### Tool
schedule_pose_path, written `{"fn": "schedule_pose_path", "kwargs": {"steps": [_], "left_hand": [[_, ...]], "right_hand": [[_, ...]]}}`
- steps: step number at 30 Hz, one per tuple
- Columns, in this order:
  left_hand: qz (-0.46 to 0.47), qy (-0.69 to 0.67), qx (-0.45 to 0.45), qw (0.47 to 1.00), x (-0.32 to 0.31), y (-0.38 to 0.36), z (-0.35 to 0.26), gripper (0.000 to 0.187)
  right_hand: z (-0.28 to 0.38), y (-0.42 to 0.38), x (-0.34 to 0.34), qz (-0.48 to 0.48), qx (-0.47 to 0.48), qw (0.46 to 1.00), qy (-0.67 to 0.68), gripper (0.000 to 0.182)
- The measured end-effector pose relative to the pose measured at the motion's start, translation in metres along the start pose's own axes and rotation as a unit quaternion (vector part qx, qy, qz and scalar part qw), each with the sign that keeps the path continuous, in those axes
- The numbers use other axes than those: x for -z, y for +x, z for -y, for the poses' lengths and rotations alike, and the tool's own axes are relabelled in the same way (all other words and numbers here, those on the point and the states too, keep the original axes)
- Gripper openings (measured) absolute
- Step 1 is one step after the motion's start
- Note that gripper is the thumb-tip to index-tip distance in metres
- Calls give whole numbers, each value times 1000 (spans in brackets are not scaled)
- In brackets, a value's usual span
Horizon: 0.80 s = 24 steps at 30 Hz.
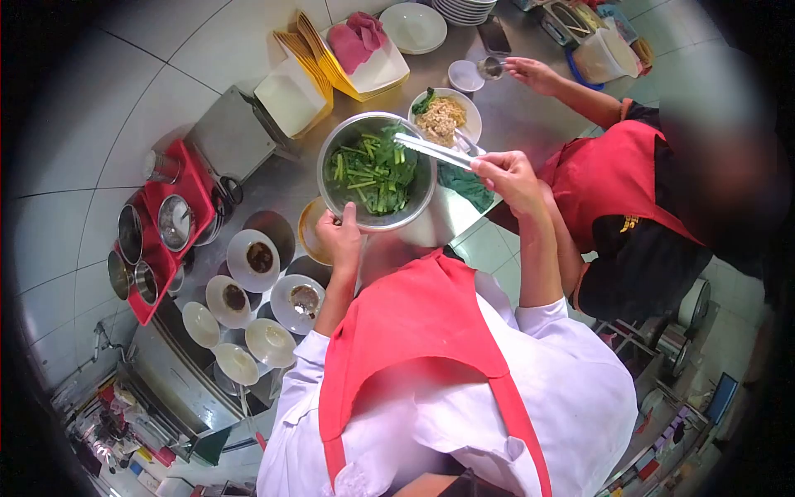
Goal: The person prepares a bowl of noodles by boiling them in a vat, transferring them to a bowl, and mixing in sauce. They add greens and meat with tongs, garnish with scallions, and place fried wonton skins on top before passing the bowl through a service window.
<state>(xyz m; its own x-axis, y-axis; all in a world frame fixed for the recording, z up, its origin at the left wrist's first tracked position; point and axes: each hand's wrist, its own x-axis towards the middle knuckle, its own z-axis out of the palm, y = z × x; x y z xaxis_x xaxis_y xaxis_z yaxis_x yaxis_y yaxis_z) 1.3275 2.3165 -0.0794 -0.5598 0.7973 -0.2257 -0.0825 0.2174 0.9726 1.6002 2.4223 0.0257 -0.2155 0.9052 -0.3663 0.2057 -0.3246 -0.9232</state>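
My left hand (341, 237) is closed on the near rim of a steel mixing bowl (426, 186), thumb over the edge. Cut leafy greens with pale green stems (373, 176) fill much of the bowl. Metal tongs (439, 151) are gripped in my right hand (509, 178), their tips over the greens at the bowl's right side. Just beyond the bowl, a white bowl of noodles topped with minced meat (443, 118) and a bit of green stands on the steel counter.
At right, a co-worker's hand (534, 76) holds a ladle (490, 68) by a small white bowl (465, 76). Several sauced bowls (272, 342) stand at left near a red tray (199, 186) of metal containers. Yellow-edged boxes (298, 91), a pink cloth (356, 43) and stacked plates (464, 12) line the back.
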Motion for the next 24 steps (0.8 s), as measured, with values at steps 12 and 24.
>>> {"fn": "schedule_pose_path", "kwargs": {"steps": [12,24], "left_hand": [[-41,23,13,999,13,1,-11,10],[-54,22,24,998,14,-2,-15,9]], "right_hand": [[-66,103,25,-176,-9,984,-33,25],[-24,82,9,-291,48,890,-348,31]]}}
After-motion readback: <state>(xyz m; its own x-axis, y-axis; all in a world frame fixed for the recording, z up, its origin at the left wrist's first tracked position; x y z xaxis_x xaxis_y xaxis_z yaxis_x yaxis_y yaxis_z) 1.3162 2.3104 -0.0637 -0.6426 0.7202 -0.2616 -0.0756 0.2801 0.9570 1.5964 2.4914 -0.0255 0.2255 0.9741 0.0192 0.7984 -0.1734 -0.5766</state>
